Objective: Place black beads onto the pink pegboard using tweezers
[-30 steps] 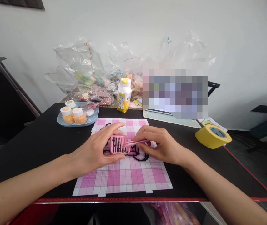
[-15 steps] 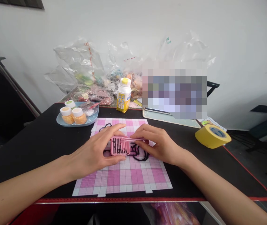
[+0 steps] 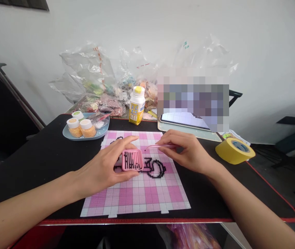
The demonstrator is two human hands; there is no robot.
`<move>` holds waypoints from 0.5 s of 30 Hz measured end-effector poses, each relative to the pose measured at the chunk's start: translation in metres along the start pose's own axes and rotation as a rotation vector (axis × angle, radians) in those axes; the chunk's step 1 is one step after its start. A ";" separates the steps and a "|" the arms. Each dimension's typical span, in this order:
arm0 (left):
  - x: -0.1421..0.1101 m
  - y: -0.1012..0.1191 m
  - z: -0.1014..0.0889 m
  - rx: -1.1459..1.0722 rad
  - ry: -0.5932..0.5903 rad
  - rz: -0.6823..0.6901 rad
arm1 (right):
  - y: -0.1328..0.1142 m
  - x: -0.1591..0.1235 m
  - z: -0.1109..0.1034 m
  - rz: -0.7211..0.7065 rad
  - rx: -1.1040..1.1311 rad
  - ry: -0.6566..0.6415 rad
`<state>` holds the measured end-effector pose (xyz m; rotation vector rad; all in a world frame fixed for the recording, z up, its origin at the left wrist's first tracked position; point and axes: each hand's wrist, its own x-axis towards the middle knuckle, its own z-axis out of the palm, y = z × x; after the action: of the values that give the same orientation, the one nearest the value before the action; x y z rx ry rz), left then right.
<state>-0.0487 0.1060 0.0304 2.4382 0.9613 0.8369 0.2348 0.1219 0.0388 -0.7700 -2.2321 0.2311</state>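
My left hand [image 3: 112, 160] grips a small pink ridged tray [image 3: 141, 159] between thumb and fingers. Rows of black beads [image 3: 129, 162] lie in the tray's grooves. In my right hand [image 3: 180, 148] is a pair of pink tweezers [image 3: 154, 146], pinched and pointing left. A tiny black bead [image 3: 145, 150] shows at the tweezer tips, just right of the tray. Both hands are over a pink-and-white checked pegboard [image 3: 137, 197]. Black beads form an outline [image 3: 159, 169] on it, partly covered by the tray and my left hand.
A blue plate [image 3: 85, 137] with several bead jars stands at the back left. Behind the board are a yellow-and-white bottle [image 3: 136, 107], plastic bags [image 3: 106, 100] and a tablet [image 3: 186, 119], partly blurred out. A yellow tape roll [image 3: 234, 151] sits at the right edge.
My right hand has moved right and slightly up with the tweezers. Their tips have left the tray and now hold a black bead over the pegboard. My left hand stays nearly still.
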 end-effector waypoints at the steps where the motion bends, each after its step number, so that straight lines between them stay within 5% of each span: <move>1: 0.000 0.000 0.000 0.002 0.000 0.002 | 0.002 0.000 -0.004 0.035 -0.016 -0.016; 6: 0.000 -0.001 0.001 0.005 0.015 0.017 | 0.011 -0.002 -0.012 0.190 -0.038 -0.140; 15: 0.000 -0.003 0.001 0.009 0.018 0.024 | 0.014 -0.003 -0.009 0.192 -0.039 -0.195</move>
<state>-0.0493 0.1079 0.0284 2.4587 0.9459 0.8661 0.2491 0.1306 0.0382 -1.0225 -2.3503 0.3703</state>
